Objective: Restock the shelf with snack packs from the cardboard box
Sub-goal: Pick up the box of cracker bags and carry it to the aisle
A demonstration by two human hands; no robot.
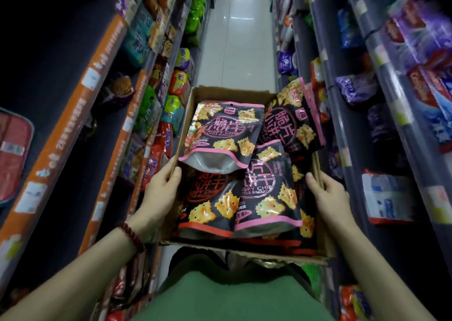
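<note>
An open cardboard box (232,93) hangs in front of me at waist height, carried between both hands. My left hand (161,191) grips its left wall, thumb inside. On the right wall, my right hand (327,196) holds the rim the same way. Several black snack packs with pink or red trim and pictures of yellow biscuits fill the box. One pack (222,132) lies on top at the back left. Another pack (296,120) leans over the back right corner. A third pack (266,193) lies at the front.
I stand in a narrow shop aisle with a pale tiled floor (239,39) running ahead. Orange-edged shelves (112,115) full of snack bags line the left. Grey shelves (347,125) with purple, blue and red packs line the right, close to the box.
</note>
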